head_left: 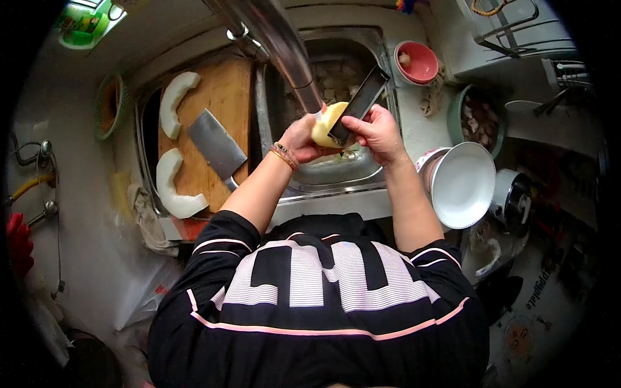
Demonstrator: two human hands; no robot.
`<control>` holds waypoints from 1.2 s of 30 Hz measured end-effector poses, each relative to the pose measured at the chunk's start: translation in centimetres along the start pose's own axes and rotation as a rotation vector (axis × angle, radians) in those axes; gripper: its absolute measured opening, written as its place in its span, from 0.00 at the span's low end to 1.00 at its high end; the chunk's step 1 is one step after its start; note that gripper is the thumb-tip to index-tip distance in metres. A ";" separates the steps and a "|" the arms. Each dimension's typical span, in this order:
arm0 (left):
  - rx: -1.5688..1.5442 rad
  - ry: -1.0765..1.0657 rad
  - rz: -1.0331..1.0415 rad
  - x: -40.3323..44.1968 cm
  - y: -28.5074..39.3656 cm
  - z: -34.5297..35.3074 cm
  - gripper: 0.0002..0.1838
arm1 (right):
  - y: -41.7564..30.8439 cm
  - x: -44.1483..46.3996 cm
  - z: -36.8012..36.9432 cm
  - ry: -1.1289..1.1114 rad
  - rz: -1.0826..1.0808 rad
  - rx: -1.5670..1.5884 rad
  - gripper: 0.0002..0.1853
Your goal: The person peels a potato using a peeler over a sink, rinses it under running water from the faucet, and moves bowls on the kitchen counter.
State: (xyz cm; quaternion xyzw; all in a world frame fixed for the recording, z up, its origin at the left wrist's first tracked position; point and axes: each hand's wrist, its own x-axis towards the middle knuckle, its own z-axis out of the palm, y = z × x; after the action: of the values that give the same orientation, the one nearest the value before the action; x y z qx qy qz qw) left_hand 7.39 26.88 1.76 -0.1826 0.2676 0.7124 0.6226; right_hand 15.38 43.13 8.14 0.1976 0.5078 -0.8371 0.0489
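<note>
Over the sink point(377, 169), my left hand point(301, 139) is wrapped around a pale yellow peeled potato point(325, 129), just below the faucet spout point(304, 84). My right hand point(381, 137) grips a long flat black peeler-like tool point(365, 97), thumb on top. The tool's lower end rests against the potato's right side; its exact working edge cannot be made out. Scraps lie in the sink basin under both hands. On the wooden cutting board point(226, 84) to the left lie a cleaver point(217, 143) and two curved pale melon pieces point(171, 107).
Right of the sink stand a pink bowl point(417, 63), a green basin point(460, 116) holding chunks of food, and a tilted white bowl point(462, 185). A wire rack point(517, 48) is at the upper right. A green basket point(103, 107) and a rag point(145, 220) lie left.
</note>
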 end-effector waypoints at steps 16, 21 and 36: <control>-0.160 -0.072 0.170 -4.2 -0.8 -4.0 0.28 | 3.2 5.6 0.1 0.669 -0.060 -0.099 0.10; -0.189 0.044 0.226 -4.8 0.0 -4.3 0.26 | 3.4 4.0 3.4 0.207 0.074 0.008 0.09; -0.229 0.049 0.363 -7.1 -0.3 -5.7 0.28 | 7.6 8.7 3.7 0.349 -0.036 -0.131 0.11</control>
State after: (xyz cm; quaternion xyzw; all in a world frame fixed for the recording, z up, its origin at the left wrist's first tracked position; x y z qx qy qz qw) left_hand 8.38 17.84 1.47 -0.2183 0.2284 0.8338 0.4528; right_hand 8.51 37.26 0.02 0.3271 0.5653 -0.7561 -0.0420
